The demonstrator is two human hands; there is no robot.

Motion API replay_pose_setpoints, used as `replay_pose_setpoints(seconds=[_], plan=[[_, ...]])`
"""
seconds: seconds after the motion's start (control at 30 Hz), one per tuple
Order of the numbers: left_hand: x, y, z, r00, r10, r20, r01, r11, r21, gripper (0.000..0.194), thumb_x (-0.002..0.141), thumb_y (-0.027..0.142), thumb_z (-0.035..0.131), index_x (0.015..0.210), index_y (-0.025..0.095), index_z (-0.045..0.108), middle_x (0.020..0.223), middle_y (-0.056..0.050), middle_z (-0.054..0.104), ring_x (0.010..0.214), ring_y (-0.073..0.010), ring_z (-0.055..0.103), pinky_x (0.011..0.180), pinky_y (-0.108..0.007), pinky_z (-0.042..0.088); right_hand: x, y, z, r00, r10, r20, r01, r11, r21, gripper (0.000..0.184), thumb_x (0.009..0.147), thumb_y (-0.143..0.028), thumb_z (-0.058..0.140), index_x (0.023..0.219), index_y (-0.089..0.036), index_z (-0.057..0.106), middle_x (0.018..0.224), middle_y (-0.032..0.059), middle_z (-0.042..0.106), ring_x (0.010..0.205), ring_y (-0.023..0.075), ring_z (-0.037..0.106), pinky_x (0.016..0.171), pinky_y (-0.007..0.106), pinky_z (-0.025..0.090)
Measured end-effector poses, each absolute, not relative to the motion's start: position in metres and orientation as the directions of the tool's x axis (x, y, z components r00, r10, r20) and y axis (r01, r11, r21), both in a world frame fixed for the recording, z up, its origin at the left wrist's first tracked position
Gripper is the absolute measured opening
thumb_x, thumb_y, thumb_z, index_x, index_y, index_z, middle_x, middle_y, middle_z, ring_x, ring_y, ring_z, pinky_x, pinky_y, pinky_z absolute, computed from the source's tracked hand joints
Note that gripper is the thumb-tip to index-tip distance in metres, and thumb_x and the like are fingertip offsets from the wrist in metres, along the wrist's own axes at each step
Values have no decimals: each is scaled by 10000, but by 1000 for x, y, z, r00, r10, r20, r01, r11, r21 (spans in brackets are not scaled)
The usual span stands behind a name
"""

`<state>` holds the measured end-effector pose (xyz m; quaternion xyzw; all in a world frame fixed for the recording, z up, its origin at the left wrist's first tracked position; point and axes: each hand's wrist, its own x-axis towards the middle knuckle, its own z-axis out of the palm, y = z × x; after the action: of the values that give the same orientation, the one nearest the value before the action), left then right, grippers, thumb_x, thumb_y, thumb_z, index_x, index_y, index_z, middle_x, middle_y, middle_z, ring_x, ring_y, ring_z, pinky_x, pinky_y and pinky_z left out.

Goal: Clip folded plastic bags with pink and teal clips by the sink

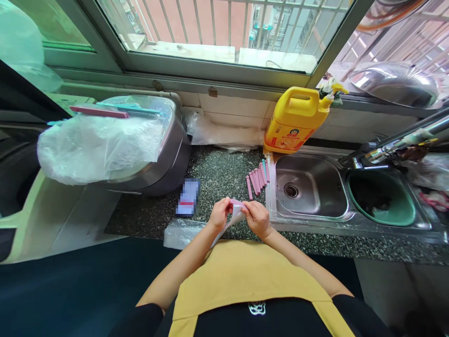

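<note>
Plastic (237, 216), thin, translucent, pink at top

A yellow jug (293, 119) stands just behind the left end of the sink (317, 187), a green tub (403, 213) sits in the sink's right side, and a window (217, 65) lies beyond the sink.

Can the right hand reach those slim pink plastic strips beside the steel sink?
Probably yes: the pink strips lie just beyond the right hand, nothing visibly between, though it pinches translucent plastic film.
</note>
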<state>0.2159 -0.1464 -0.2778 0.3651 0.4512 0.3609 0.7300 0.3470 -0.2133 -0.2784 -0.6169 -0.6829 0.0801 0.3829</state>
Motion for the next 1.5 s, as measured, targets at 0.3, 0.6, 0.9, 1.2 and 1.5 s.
replay_pose_setpoints(seconds=[0.3, 0.6, 0.9, 1.2, 1.5], plan=[[213, -145, -270, 431, 859, -275, -78, 339, 937, 411, 670, 562, 576, 701, 153, 554, 629, 14, 536, 590, -105, 468, 576, -227, 396, 349, -210, -269, 111, 916, 387, 712, 198, -674, 245, 883, -301, 409, 974, -183, 602, 814, 80, 643, 760, 186, 593, 693, 308, 473], [211, -141, -260, 443, 864, -241, 12, 264, 965, 288, 647, 422, 637, 722, 145, 606, 666, 0, 592, 636, -125, 521, 621, -235, 418, 351, -212, -264, 188, 935, 299, 628, 120, -769, 192, 861, -296, 478, 968, -204, 608, 827, 50, 661, 725, 154, 607, 659, 259, 471], [217, -146, -255, 344, 886, -309, -62, 350, 935, 249, 593, 366, 642, 621, 150, 520, 573, 48, 483, 550, -81, 415, 546, -203, 349, 351, -217, -270, 237, 857, 459, 655, 208, -726, 185, 887, -266, 400, 1001, -205, 533, 929, 81, 647, 852, 183, 608, 743, 322, 482], [217, -142, -256, 228, 883, -411, -145, 448, 882, 305, 533, 391, 670, 630, 140, 528, 565, 59, 451, 524, -62, 360, 527, -189, 284, 349, -216, -265, 476, 848, 233, 74, 225, -971, 190, 839, -387, 511, 810, -213, 440, 563, -67, 483, 523, 93, 500, 584, 247, 443], [214, -140, -259, 363, 867, -342, 113, 323, 940, 333, 611, 464, 597, 573, 143, 518, 513, 53, 437, 504, -76, 349, 504, -205, 268, 361, -217, -261, 193, 981, -13, -182, 23, -983, 411, 742, -573, 544, 651, -174, 586, 395, -79, 358, 345, 54, 276, 385, 210, 243]])
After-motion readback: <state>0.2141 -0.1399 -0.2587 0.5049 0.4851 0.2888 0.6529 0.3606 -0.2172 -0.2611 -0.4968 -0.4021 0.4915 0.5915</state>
